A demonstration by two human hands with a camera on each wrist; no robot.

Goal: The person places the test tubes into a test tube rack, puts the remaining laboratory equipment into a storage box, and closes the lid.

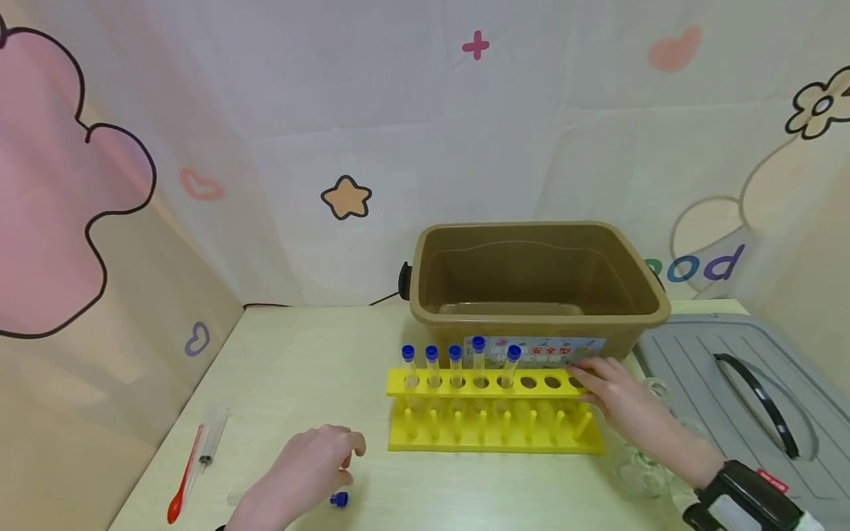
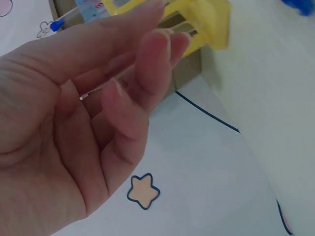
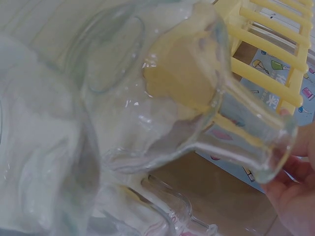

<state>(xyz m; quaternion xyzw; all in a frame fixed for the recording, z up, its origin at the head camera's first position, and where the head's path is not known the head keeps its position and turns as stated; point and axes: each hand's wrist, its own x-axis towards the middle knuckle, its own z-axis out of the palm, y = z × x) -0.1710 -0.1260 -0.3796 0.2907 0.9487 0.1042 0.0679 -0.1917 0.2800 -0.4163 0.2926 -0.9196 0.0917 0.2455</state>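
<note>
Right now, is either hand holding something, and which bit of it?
The right hand holds the yellow rack, pinching the right end of its top shelf. The left hand holds nothing.

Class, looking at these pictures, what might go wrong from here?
1. Glass flasks sit close to the right hand; a careless move might knock one over.
2. That hand grips the yellow rack at one end; a tug might jolt the blue-capped tubes.
3. The blue cap near the left hand might get nudged away.
</note>
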